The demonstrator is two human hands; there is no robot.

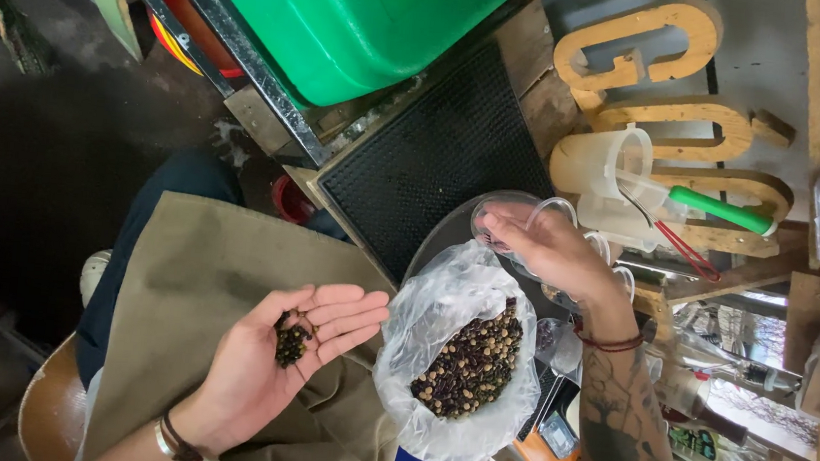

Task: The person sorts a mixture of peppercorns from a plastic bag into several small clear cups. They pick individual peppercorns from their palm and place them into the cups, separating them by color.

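Beans (290,342) rest in the cupped, upturned left hand (295,354) over the apron (199,271), palm level to retain them, while the right hand (551,253) grips a clear cup (505,214) above the open bean bag (463,364).

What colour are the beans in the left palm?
Dark, nearly black beans in the left hand; head view.

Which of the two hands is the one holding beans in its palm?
The left hand, open palm-up over the apron, cups a small pile of dark beans. The right hand instead grips a clear plastic cup above the bag of beans.
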